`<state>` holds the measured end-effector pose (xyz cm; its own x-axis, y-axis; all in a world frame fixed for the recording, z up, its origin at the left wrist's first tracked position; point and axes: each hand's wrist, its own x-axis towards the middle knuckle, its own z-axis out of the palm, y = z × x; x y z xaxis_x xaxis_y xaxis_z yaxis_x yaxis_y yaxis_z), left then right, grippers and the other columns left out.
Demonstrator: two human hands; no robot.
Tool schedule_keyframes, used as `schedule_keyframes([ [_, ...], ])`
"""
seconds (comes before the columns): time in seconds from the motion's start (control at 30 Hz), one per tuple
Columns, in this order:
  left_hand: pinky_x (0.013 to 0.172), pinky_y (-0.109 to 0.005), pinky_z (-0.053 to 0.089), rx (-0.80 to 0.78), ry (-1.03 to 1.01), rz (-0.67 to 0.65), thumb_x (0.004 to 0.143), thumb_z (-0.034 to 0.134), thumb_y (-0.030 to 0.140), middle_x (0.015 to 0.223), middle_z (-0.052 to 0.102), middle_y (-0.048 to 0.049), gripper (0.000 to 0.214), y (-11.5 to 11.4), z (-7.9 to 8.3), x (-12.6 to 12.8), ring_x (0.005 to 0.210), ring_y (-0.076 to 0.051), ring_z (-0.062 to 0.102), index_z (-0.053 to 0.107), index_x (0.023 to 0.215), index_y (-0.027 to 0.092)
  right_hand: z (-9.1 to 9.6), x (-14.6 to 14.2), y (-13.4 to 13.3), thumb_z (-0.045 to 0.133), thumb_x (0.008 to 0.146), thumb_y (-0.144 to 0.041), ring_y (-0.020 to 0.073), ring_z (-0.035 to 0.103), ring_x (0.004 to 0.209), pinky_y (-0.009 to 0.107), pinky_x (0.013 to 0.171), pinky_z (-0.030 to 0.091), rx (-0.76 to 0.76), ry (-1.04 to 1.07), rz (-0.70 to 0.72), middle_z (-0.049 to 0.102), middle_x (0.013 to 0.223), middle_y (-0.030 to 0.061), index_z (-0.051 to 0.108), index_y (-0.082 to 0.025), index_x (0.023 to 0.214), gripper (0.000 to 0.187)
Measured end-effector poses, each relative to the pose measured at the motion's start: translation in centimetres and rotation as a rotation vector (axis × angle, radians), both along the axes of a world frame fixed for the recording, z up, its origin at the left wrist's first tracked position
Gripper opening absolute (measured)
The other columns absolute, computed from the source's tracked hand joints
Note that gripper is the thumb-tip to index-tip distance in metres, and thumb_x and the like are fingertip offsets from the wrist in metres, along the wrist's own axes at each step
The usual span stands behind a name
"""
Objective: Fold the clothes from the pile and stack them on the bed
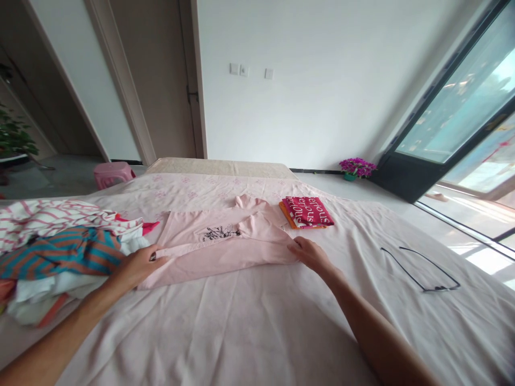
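A creased pale-pink sheet (241,332) covers the broad surface nearest the person. On it, dead ahead, lies a light pink shirt (193,262), its near side folded over part of a black print; the left hand (140,264) and right hand (309,253) each pinch an end. A jumbled clothes heap (80,246) crowds the left hand, black-framed glasses (441,289) rest off to the right, and a folded red stack (309,210) sits just past the shirt. Beyond are a pink stool (115,174), magenta flowers (357,166) and a white wall (330,96).

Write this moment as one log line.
left hand: holds pink shirt; right hand: holds its other end; clothes pile: left; folded stack: beyond right hand
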<state>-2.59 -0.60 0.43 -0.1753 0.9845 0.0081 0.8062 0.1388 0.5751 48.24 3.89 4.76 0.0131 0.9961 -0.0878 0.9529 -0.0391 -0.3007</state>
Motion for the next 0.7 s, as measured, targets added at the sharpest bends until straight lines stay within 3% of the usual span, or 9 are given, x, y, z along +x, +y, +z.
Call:
schedule_keyframes([
  [0.07, 0.081, -0.034, 0.053, 0.036, -0.071, -0.048, 0.074, 0.058, 0.059, 0.091, 0.073, -0.0056, 0.048, -0.2, -0.2, 0.4, 0.091, -0.028, 0.07, 0.064, 0.101, 0.021, -0.2, -0.1, -0.2, 0.046, 0.091, -0.046, 0.0176, 0.059, 0.071, 0.026, 0.058, 0.029, 0.002, -0.044, 0.001, 0.069, 0.083, 0.0034, 0.063, -0.024, 0.081, 0.029],
  [0.2, 0.091, -0.039, 0.053, 0.133, -0.264, -0.121, 0.077, 0.061, 0.057, 0.114, 0.068, -0.0112, 0.068, -0.6, -0.6, 1.3, 0.109, -0.028, 0.066, 0.048, 0.132, 0.019, -1.0, -0.1, -0.4, 0.04, 0.097, -0.048, 0.0174, 0.058, 0.071, 0.026, 0.058, 0.026, 0.082, -0.064, 0.02, 0.068, 0.081, 0.0032, 0.06, -0.024, 0.079, 0.036],
  [0.3, 0.095, -0.044, 0.051, 0.081, -0.292, -0.091, 0.071, 0.068, 0.055, 0.118, 0.066, -0.0158, 0.091, -0.9, -0.3, 1.5, 0.115, -0.032, 0.063, 0.036, 0.146, 0.015, -1.3, -0.1, -0.5, 0.035, 0.099, -0.051, 0.0183, 0.059, 0.073, 0.026, 0.058, 0.025, 0.126, -0.078, 0.028, 0.068, 0.079, 0.0034, 0.059, -0.024, 0.079, 0.04],
  [0.43, 0.096, -0.044, 0.051, -0.05, -0.443, -0.118, 0.064, 0.075, 0.052, 0.128, 0.062, -0.0196, 0.105, -1.4, 0.7, 1.0, 0.118, -0.033, 0.062, 0.029, 0.15, 0.015, -1.2, -0.2, -0.7, 0.03, 0.1, -0.054, 0.0189, 0.06, 0.073, 0.027, 0.058, 0.024, 0.135, -0.069, 0.008, 0.069, 0.08, 0.0032, 0.058, -0.025, 0.079, 0.045],
  [0.53, 0.095, -0.043, 0.052, -0.118, -0.523, -0.132, 0.06, 0.078, 0.047, 0.131, 0.062, -0.0172, 0.105, -1.9, 1.2, 0.6, 0.114, -0.032, 0.065, 0.031, 0.149, 0.018, -0.9, -0.4, -0.9, 0.031, 0.101, -0.052, 0.0195, 0.061, 0.075, 0.027, 0.058, 0.024, 0.123, -0.078, -0.014, 0.07, 0.082, 0.0036, 0.059, -0.026, 0.083, 0.043],
  [0.7, 0.09, -0.041, 0.054, -0.079, -0.605, 0.059, 0.065, 0.073, 0.058, 0.106, 0.072, -0.0099, 0.076, -2.4, 0.9, 1.0, 0.107, -0.03, 0.067, 0.055, 0.128, 0.019, -0.8, -0.8, -0.9, 0.031, 0.101, -0.049, 0.0197, 0.062, 0.076, 0.027, 0.059, 0.023, 0.125, -0.099, -0.005, 0.07, 0.083, 0.0047, 0.059, -0.025, 0.085, 0.04],
])
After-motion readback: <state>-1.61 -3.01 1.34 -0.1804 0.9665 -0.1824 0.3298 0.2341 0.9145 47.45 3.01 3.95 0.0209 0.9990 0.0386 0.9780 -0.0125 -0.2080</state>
